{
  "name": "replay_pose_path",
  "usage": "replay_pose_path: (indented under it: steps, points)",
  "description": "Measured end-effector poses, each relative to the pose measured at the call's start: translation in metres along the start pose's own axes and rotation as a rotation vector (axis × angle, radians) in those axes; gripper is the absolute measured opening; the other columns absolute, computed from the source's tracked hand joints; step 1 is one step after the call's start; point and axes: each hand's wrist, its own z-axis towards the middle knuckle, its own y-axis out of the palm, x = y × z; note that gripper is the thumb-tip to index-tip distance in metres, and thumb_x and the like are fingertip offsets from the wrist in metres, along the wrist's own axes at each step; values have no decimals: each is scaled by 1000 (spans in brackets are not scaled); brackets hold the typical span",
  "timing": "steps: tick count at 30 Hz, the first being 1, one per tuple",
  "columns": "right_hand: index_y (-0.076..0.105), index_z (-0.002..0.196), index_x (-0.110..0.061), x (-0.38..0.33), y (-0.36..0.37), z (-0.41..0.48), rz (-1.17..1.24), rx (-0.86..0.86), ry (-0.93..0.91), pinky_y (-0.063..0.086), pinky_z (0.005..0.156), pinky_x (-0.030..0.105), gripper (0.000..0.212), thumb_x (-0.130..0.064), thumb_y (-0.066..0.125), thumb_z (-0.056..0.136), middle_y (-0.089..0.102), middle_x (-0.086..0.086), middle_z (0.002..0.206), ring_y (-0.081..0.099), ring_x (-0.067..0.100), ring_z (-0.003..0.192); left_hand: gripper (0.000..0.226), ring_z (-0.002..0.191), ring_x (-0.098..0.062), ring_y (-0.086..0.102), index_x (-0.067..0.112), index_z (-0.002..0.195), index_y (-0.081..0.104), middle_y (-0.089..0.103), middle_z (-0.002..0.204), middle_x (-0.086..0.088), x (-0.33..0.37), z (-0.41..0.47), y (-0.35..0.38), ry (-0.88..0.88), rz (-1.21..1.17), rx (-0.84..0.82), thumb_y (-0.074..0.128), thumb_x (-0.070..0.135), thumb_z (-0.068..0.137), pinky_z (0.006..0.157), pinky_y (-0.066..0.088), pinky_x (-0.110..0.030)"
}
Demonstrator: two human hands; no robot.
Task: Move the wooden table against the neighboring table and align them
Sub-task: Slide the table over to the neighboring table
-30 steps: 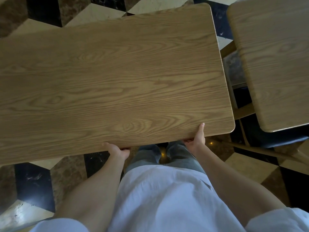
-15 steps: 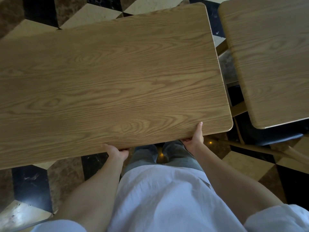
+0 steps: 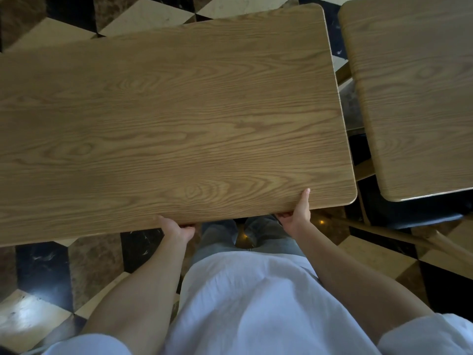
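The wooden table (image 3: 166, 119) fills most of the head view, its oak-grain top slanted, with the right end farther up. My left hand (image 3: 176, 228) grips its near edge, thumb on top and fingers underneath. My right hand (image 3: 298, 212) holds the same edge close to the near right corner, thumb lying on the top. The neighboring table (image 3: 414, 93), with the same wood top, stands at the right. A narrow gap of floor separates the two tops, and their edges are not parallel.
A chair (image 3: 419, 216) with a dark seat and wooden frame sits tucked under the neighboring table, its legs reaching toward me at the right. The floor (image 3: 46, 272) is patterned in black, brown and cream tiles. My legs stand just below the table's near edge.
The gap between the wooden table and the neighboring table has narrowed; the neighboring table now sits further left in view. Both hands keep the same grip on the near edge.
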Motion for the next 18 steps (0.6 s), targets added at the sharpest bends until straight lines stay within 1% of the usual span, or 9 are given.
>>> replay_pose_path:
  steps: [5, 9, 11, 13, 15, 16, 18]
  points:
    - [28, 142, -17, 0, -7, 5, -15, -32, 10, 47, 93, 59, 83, -59, 64, 80, 46, 13, 121, 49, 40, 120, 78, 138, -40, 35, 25, 154, 27, 35, 153, -16, -1, 5, -6, -22, -49, -51, 54, 63, 92, 114, 26, -59]
    - [26, 143, -17, -3, -7, 2, -14, -49, 38, 46, 96, 57, 85, -58, 65, 79, 45, 16, 135, 49, 39, 122, 75, 138, -37, 37, 20, 154, 29, 36, 152, -16, -2, -1, -6, -46, -66, -30, 55, 58, 94, 115, 28, -55]
    - [27, 143, -17, -5, -9, 1, -35, -75, 45, 46, 96, 54, 83, -58, 64, 80, 46, 17, 138, 51, 38, 120, 74, 139, -36, 36, 16, 153, 29, 36, 153, -16, -3, -4, -6, -61, -55, -10, 54, 55, 96, 116, 27, -53]
    - [27, 143, -17, -5, -13, 0, -65, -114, 51, 46, 96, 52, 82, -58, 62, 82, 45, 19, 140, 51, 38, 121, 76, 140, -35, 35, 15, 154, 27, 35, 153, -16, -4, -7, -9, -76, -40, -26, 54, 55, 96, 117, 26, -52]
    - [27, 143, -14, -5, -19, -2, -145, -119, 37, 47, 95, 49, 82, -59, 60, 83, 48, 20, 136, 53, 37, 118, 79, 140, -35, 34, 14, 155, 25, 35, 153, -17, -4, -7, -15, -85, -30, -44, 54, 56, 95, 117, 26, -51]
    - [28, 143, -12, -6, -21, -4, -202, -123, 23, 48, 93, 48, 81, -58, 58, 85, 52, 21, 132, 56, 35, 114, 80, 140, -35, 34, 13, 155, 24, 35, 153, -17, -4, -7, -16, -90, -24, -58, 54, 56, 95, 117, 25, -52]
    - [32, 139, -8, -3, -28, -9, -280, -137, -8, 51, 87, 44, 75, -57, 55, 88, 61, 20, 116, 62, 32, 103, 80, 141, -35, 33, 12, 155, 24, 35, 153, -17, -4, -6, -19, -113, -18, -64, 54, 57, 95, 118, 24, -52]
